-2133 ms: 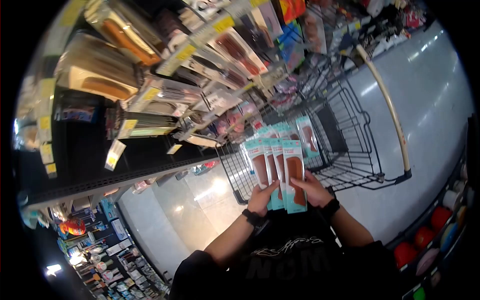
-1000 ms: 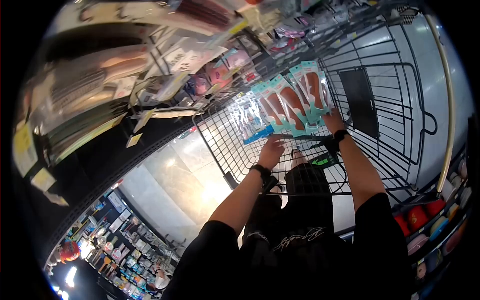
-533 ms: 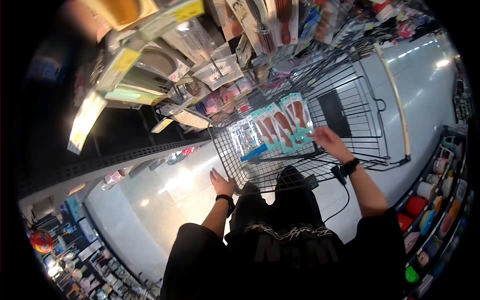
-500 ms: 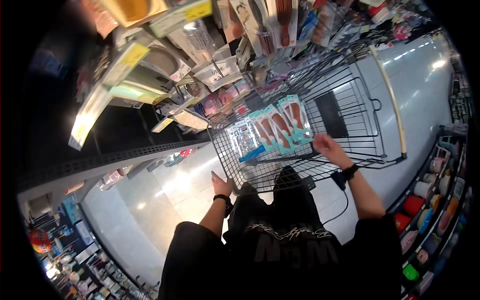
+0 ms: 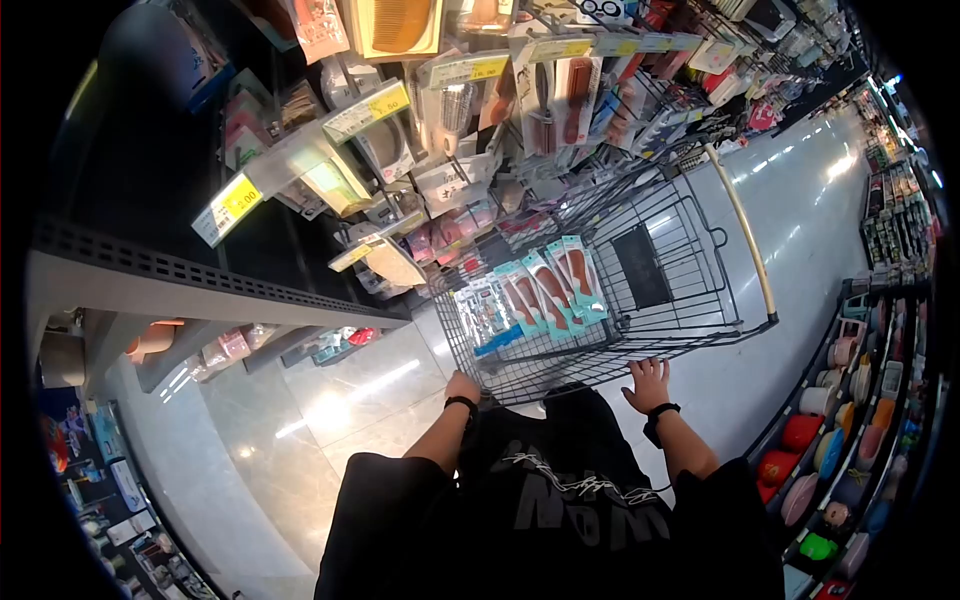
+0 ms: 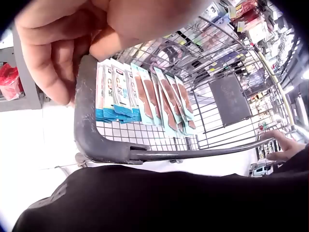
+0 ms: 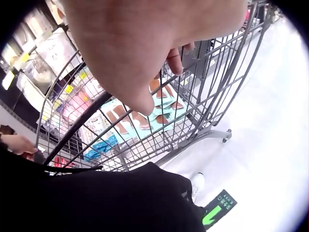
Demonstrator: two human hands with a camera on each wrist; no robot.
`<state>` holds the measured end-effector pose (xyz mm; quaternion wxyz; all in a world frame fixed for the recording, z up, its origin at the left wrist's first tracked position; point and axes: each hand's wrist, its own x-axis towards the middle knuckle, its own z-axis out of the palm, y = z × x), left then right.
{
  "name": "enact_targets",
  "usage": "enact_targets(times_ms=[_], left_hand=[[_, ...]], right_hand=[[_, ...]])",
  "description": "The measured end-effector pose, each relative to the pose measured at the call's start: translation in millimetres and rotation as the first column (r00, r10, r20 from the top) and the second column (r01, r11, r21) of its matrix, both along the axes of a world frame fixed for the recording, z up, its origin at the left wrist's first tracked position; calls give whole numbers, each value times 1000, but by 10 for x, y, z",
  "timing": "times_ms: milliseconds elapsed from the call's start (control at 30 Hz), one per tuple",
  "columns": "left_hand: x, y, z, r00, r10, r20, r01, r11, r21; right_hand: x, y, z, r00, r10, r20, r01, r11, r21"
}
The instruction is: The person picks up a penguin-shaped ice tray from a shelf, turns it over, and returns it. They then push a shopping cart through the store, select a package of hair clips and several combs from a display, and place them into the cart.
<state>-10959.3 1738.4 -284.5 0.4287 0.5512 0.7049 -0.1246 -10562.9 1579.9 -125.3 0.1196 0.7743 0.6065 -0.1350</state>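
Observation:
My left hand (image 5: 462, 387) grips the near left corner of the wire shopping cart (image 5: 530, 388); in the left wrist view its fingers curl beside the dark corner bumper (image 6: 89, 116). My right hand (image 5: 650, 385) rests on the cart's near rim with fingers spread; the right wrist view shows the hand (image 7: 154, 43) over the wires, its grip partly hidden. Inside the cart, several teal packs with brown combs (image 5: 553, 290) lie overlapping, beside clear packs with blue lower edges (image 5: 485, 315). Neither hand touches the packs.
A shelf rack (image 5: 230, 270) with hanging combs and brushes (image 5: 455, 110) runs along the cart's far left side. The cart's pale handle (image 5: 745, 225) is at its right end. Shelves of colourful goods (image 5: 820, 430) stand at right, and glossy floor (image 5: 300, 420) shows at left.
My right hand has moved from beside the comb packs down to the cart's near rim. My left hand, loose beside the corner before, now grips it. Earlier, both hands held the comb packs.

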Motion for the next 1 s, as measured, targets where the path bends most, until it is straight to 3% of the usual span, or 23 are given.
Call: enact_targets(times_ms=[67,167,300,533,567,633,767,800,833,900,967,1000], left_hand=[[117,-41,60,998,53,-28,-53,999,-8],[73,-143,-492,941,-338,22,337,941,41],[404,-18,217,1000,-4,-29,3,1000,-13],[1152,-12,417,995,-91,-37,91,996,-17],[968,92,247,989,-148,-26,147,988,-37],[1341,96,349,965,-263,-3,263,964,-48],[1926,124,527,957,-291,23,292,954,-68],[1698,171,303,955,-294,31,296,951,-88],[1875,123,195,952,-304,36,306,948,-88],[2082,64,12,935,-346,76,352,931,-95],[2356,128,364,952,-277,128,295,943,-154],[2426,95,265,951,-250,180,283,941,-186]], right_hand=[[98,-11,-35,1000,-11,-12,10,1000,-28],[196,44,-125,1000,-17,14,17,1000,-26],[339,39,-135,1000,-14,24,15,999,-32],[993,-100,-22,998,-64,30,64,998,-8],[816,-19,-160,997,-68,33,68,998,-16],[1177,-141,-102,996,-83,43,84,996,-3],[2012,-261,-474,971,-236,-34,238,970,52],[1794,-149,-612,963,-267,-28,268,961,64],[1974,-170,-622,951,-308,-25,309,947,90],[2250,-289,-677,957,-285,-49,289,939,189],[2485,-280,-666,952,-306,-22,305,935,180],[2604,-302,-679,957,-291,-4,287,941,178]])
